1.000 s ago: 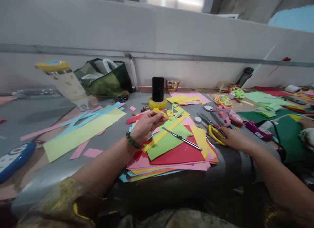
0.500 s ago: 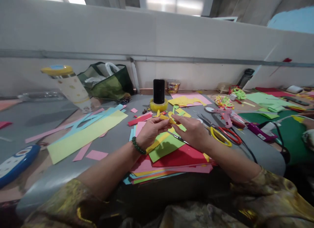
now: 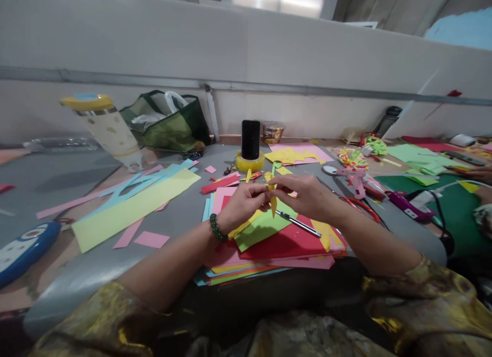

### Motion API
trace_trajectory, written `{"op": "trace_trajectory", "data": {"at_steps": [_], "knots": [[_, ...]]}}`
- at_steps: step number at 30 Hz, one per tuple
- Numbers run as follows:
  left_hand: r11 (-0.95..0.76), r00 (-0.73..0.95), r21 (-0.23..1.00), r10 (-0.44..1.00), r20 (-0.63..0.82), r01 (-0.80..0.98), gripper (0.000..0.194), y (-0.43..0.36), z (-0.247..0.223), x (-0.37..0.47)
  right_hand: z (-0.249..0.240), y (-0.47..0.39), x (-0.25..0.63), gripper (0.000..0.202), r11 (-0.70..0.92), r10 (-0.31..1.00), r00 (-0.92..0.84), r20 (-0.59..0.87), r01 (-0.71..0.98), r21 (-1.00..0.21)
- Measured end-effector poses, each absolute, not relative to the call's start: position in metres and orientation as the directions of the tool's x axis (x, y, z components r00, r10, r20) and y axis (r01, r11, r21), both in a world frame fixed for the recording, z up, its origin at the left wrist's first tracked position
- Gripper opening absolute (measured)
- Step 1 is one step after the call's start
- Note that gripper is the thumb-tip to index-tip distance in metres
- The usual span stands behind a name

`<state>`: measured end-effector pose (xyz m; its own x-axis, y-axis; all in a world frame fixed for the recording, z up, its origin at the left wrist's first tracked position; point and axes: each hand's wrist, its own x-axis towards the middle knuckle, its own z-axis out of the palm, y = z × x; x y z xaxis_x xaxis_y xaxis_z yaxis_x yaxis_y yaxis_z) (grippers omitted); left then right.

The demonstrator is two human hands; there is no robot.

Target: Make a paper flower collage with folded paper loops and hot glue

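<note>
Both hands meet over a stack of coloured paper (image 3: 269,264). Between their fingertips is a narrow yellow paper strip (image 3: 273,207), one pointed end hanging down. My left hand (image 3: 248,201), with a green bead bracelet (image 3: 217,228) at the wrist, pinches the strip from the left. From the right, my right hand (image 3: 307,193) grips it between thumb and fingers, partly hiding its upper part. A utility knife (image 3: 302,225) lies below the right hand on the red and green sheets. Red-handled scissors (image 3: 363,207) lie partly hidden behind the right forearm.
A phone (image 3: 250,139) stands in a yellow tape roll (image 3: 249,163) ahead. Paper strips (image 3: 142,208), a tumbler (image 3: 109,129) and a green bag (image 3: 165,124) are at left. To the right are a pink glue gun (image 3: 353,180) and a purple power strip (image 3: 411,206).
The yellow strip has turned from lying nearly flat to hanging downward between the fingers. My right hand has shifted slightly right and up, and more of the utility knife now shows.
</note>
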<state>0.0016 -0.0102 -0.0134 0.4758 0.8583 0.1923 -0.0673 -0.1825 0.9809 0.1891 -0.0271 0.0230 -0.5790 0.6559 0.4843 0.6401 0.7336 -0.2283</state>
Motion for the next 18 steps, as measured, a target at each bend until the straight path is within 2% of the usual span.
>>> {"op": "trace_trajectory", "data": {"at_steps": [4,6,10,13,16,18], "knots": [[-0.157,0.456,0.984,0.872,0.176,-0.080,0.024,-0.011,-0.014,0.003,0.027,-0.029,0.190,0.020,0.739,0.661,-0.601,0.450,0.626,-0.250],[-0.124,0.443,0.988,0.884,0.152,-0.091,0.018,-0.012,-0.012,0.003,0.029,-0.031,0.189,0.019,0.720,0.688,-0.588,0.424,0.626,-0.299],[-0.066,0.365,0.985,0.923,0.122,-0.161,0.015,-0.011,-0.009,0.002,0.027,-0.032,0.185,0.031,0.539,0.841,-0.430,0.328,0.613,-0.577],[-0.034,0.269,0.957,0.956,0.115,-0.288,0.017,-0.009,-0.009,0.000,0.019,-0.032,0.180,0.032,0.363,0.918,-0.338,0.207,0.511,-0.779],[-0.010,0.238,0.926,0.965,0.108,-0.378,0.023,-0.007,-0.010,0.000,0.011,-0.032,0.175,0.021,0.207,0.953,-0.282,0.108,0.351,-0.913],[-0.004,0.243,0.917,0.964,0.110,-0.399,0.028,-0.007,-0.010,0.000,0.010,-0.032,0.171,0.021,0.145,0.963,-0.257,0.078,0.253,-0.956]]}}
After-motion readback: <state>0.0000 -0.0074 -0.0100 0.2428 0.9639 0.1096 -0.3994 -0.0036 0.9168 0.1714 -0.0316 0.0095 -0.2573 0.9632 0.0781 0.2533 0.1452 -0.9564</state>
